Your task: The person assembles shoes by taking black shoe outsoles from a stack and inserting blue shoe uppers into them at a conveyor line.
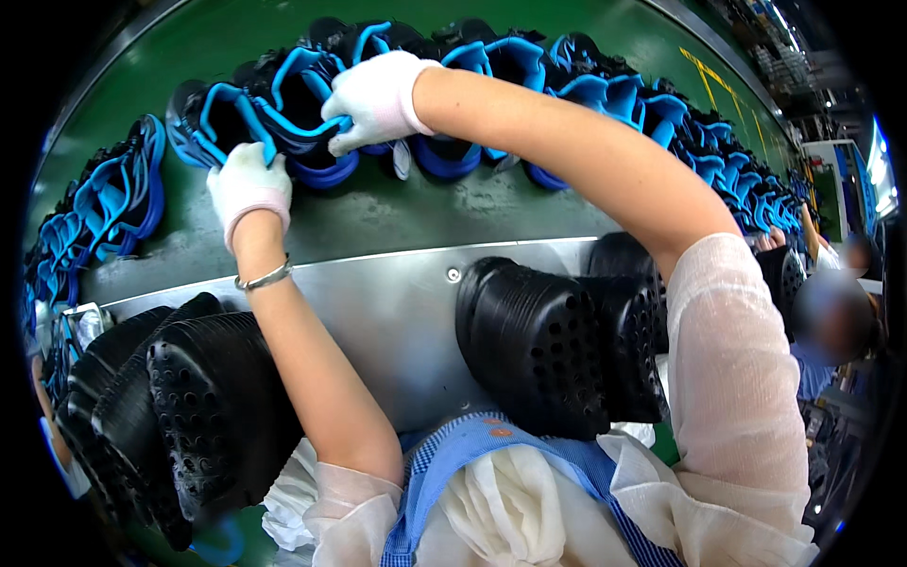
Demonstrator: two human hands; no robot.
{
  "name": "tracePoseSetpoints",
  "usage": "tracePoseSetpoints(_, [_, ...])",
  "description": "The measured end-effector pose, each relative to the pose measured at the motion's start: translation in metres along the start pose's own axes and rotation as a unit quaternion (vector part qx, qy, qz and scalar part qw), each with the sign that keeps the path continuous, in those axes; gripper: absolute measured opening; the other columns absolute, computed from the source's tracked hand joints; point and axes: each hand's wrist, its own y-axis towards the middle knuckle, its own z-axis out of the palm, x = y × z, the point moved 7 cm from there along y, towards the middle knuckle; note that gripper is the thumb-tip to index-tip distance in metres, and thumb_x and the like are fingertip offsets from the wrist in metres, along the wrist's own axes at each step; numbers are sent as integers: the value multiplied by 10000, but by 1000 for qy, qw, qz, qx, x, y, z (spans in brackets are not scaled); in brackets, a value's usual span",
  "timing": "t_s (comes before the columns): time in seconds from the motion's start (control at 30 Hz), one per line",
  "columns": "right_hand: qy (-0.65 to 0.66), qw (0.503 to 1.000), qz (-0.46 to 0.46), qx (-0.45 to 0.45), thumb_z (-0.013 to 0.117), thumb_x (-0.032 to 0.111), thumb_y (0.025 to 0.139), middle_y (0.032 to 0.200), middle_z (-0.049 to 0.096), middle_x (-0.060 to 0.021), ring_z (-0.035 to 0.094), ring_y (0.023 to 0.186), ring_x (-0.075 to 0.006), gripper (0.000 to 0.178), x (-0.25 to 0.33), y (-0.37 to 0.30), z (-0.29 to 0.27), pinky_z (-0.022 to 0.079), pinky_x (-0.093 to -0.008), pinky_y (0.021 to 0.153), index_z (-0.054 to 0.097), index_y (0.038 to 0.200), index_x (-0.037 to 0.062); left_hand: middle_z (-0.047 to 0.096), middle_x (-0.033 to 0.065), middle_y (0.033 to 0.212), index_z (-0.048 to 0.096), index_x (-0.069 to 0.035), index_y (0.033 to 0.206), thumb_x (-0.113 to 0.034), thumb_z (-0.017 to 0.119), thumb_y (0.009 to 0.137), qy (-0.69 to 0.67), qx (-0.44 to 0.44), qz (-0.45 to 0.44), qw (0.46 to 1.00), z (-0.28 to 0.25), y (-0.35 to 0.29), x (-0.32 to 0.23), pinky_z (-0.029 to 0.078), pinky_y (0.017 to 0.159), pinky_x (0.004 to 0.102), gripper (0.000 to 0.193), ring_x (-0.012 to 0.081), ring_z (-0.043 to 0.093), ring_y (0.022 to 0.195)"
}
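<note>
A white glove covers my left hand (250, 184), whose fingers are closed on the light-blue collar of a black-and-blue sports shoe (194, 128). Beside it, my gloved right hand (378, 99) reaches across from the right and pinches the collar of the neighbouring sports shoe (316, 161). Both shoes rest on the green belt (378, 222), their openings facing up. The gloves and my fingers hide part of each collar.
More shoes like these line the belt to the right (727, 175) and left (104, 198). Nearer me, black perforated, ribbed pieces stand in stacks left (208, 406) and right (529, 345) by the metal ledge (378, 302). Another person (836, 312) is at far right.
</note>
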Motion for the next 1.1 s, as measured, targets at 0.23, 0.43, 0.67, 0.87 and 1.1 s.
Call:
tracePoseSetpoints(0.23, [-6,998,47,-39,633,394,821,1154,591,-155,608,1034,-311,524,3,-71,-15,497,-394,883,577,1247,94,614,150,1171,664,-70,1055,-325,589,861,-109,-94,-28,989,21,0,-3,358,1055,438,329,346,559,1109])
tracePoseSetpoints(0.43, [115,990,39,-77,680,387,770,869,601,-128,621,851,-310,381,91,-257,-76,508,-410,722,619,955,60,511,196,1321,557,-115,1271,-325,684,792,-175,-313,-82,930,-13,-49,12,410,1022,434,538,373,506,1198])
tracePoseSetpoints(0.67, [64,985,141,-69,791,306,620,941,568,-106,591,870,-278,518,142,-340,-33,500,-383,773,575,1009,41,497,214,1309,526,-98,1302,-317,694,789,-282,-291,-17,914,-17,-106,-18,415,1007,431,583,374,494,1200])
tracePoseSetpoints(0.87, [84,982,97,-138,776,262,614,894,568,-105,587,858,-288,449,140,-348,-36,491,-388,760,582,954,43,518,211,1277,529,-47,1295,-288,668,829,-359,-215,60,906,-19,-144,-19,409,1020,403,543,364,519,1172])
tracePoseSetpoints(1.1, [170,964,106,-173,822,218,589,952,572,-98,621,849,-257,511,145,-353,-107,514,-334,724,580,1007,49,475,172,1364,375,-19,1426,-519,507,943,-755,65,126,640,-74,-202,-62,473,944,379,707,240,523,1196])
